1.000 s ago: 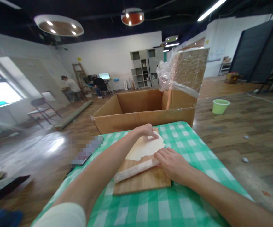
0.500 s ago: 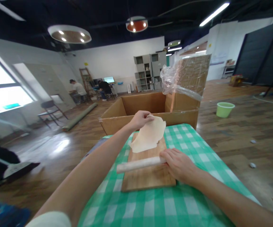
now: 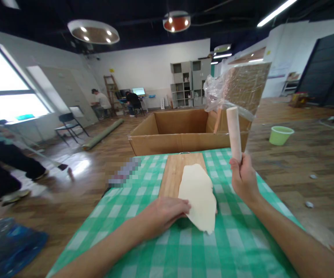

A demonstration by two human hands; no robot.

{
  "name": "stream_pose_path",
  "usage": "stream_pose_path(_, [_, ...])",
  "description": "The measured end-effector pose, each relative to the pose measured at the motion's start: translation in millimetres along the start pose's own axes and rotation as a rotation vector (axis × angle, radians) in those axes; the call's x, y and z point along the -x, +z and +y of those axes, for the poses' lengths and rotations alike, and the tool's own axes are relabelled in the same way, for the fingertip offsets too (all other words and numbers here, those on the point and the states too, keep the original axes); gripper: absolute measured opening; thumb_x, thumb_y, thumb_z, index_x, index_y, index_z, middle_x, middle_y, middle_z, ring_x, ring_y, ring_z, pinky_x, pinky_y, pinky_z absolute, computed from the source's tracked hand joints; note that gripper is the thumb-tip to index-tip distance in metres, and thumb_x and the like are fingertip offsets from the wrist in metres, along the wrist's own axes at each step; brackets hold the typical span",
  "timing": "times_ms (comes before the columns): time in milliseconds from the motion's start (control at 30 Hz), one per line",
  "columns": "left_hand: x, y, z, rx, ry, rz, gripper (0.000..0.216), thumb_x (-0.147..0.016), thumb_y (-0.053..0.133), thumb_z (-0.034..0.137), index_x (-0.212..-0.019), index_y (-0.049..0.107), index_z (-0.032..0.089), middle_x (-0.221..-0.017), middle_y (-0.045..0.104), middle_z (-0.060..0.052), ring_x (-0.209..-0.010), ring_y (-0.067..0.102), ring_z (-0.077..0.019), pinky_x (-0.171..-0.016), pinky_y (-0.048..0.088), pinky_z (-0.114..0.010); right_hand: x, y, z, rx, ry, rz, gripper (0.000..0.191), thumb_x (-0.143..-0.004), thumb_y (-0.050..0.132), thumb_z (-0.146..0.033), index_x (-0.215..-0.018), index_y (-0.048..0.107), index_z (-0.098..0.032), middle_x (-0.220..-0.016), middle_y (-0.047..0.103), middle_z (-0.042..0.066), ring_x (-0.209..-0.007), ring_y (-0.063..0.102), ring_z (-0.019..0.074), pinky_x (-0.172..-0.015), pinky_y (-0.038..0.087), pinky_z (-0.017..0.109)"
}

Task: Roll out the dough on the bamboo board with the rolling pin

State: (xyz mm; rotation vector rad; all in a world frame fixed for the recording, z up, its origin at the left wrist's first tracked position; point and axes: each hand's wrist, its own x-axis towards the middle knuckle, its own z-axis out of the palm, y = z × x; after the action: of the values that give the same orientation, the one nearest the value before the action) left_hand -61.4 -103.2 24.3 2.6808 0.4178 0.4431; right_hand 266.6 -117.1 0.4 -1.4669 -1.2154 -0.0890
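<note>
A thin pale sheet of dough (image 3: 198, 193) lies over the right part of a wooden board (image 3: 171, 173), its near end reaching past the board's front edge. My left hand (image 3: 167, 214) pinches the dough's left edge between thumb and fingers. To the right, my right hand (image 3: 244, 177) is wrapped round the lower end of a wooden rolling pin (image 3: 234, 133). The pin stands nearly upright in the air, apart from the dough. Board and dough rest on a table with a green and white checked cloth (image 3: 161, 255).
Beyond the table stands a large open cardboard box (image 3: 158, 146), with a plastic-wrapped carton (image 3: 245, 85) at its right. A pixelated flat object (image 3: 123, 173) is at the table's left edge. A green bucket (image 3: 280, 136) sits on the floor. At far left a person (image 3: 5, 166) stands by a long-handled broom.
My left hand has brought the dough nearer and turned it over the board's right side. My right hand has raised the rolling pin off the board and tipped it upright. A person appears at left.
</note>
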Motion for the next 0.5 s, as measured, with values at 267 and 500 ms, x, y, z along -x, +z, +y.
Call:
stream_pose_path(267, [-23.8,-9.6,-14.2,-0.032,-0.181,-0.004,0.031,-0.105,0.051,0.042,-0.118,0.073,0.025,-0.123,0.077,-0.009,-0.122,0.071,-0.0266,-0.106,0.055,-0.039,4.5,8.4,1.6,0.021,-0.009,-0.069,0.033,-0.105,0.047,-0.051,-0.119,0.053,-0.022,-0.079,0.063,0.001,-0.067,0.059,0.0228,-0.061,0.040,0.034])
stream_pose_path(500, [-124.4,-9.8,-94.6,-0.187,-0.524,-0.048,0.070,-0.079,0.074,0.066,-0.123,0.069,0.013,-0.124,0.071,-0.017,-0.111,0.069,-0.0322,-0.089,0.053,-0.036,0.1,6.7,8.8,0.050,0.009,-0.087,0.033,-0.106,0.044,-0.051,-0.117,0.052,-0.021,-0.075,0.060,0.000,-0.065,0.058,0.0223,-0.061,0.038,0.033])
